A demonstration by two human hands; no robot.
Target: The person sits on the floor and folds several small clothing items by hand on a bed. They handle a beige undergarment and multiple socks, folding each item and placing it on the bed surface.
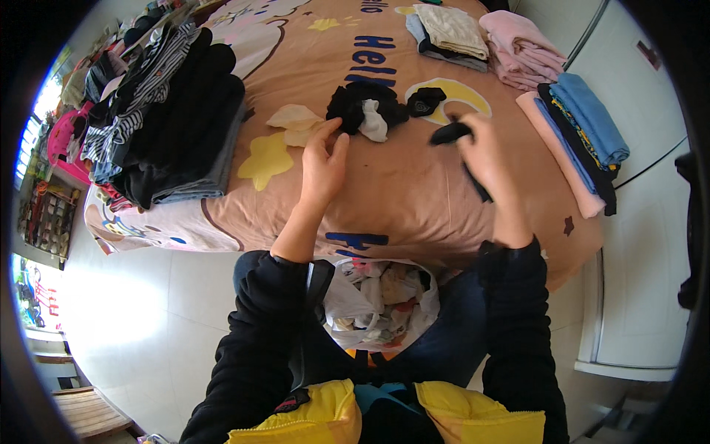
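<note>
My left hand (325, 158) rests at the left edge of a small heap of black fabric pieces (355, 105), thumb and fingers apart. Its fingertips meet or nearly meet the black cloth. A small white sock-like piece (374, 121) lies on the front of that heap. Cream sock-like pieces (294, 123) are spread just left of my left hand. My right hand (482, 147), blurred, grips a black sock-like piece (450, 134); a dark strip hangs below the palm. Beyond my right hand sits a rolled black bundle (426, 101) on the bedspread (399, 194).
A tall stack of dark clothes (183, 116) stands at left. Folded cream cloth (452, 30), pink cloth (521, 47) and a row of folded garments (591, 119) lie at right, near a white cabinet (643, 266). A filled white plastic bag (346, 302) sits between my knees.
</note>
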